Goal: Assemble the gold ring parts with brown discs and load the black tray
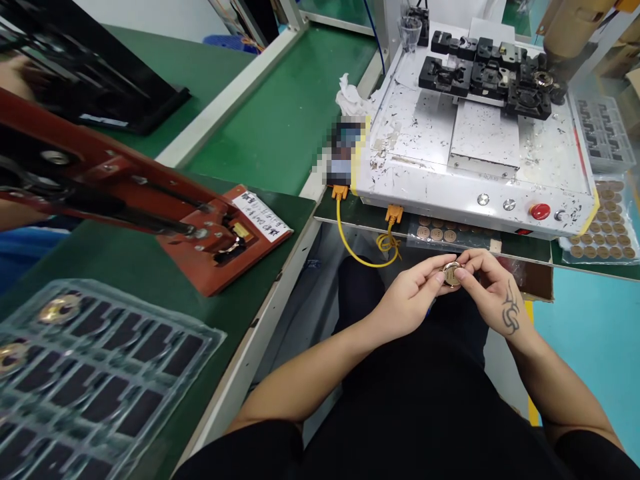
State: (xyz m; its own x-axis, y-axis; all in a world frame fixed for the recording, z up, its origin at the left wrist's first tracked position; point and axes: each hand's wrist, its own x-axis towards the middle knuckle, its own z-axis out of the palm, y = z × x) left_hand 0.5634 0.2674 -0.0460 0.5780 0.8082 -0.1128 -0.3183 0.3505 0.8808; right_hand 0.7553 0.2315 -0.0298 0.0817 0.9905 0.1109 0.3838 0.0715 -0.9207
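Note:
A small round watch case [452, 274] with a shiny metal rim and a tan disc in its face is held above my lap. My left hand [406, 295] pinches its left edge between thumb and fingers. From the other side, my right hand [493, 293] grips it, the thumb pressing on the face. The fingers hide part of the rim and the underside. Just beyond my hands, several tan discs [437, 235] lie in clear film, partly under the front of a white machine [430, 190].
Black fixtures [493, 77] and a red button [540, 211] are on the machine. A yellow cable [345, 240] hangs in front. To the left are a red hand press [200, 257] and a plastic tray [200, 327] with gold rings. Disc sheets [607, 227] lie right. Another person's hand [15, 77] shows far left.

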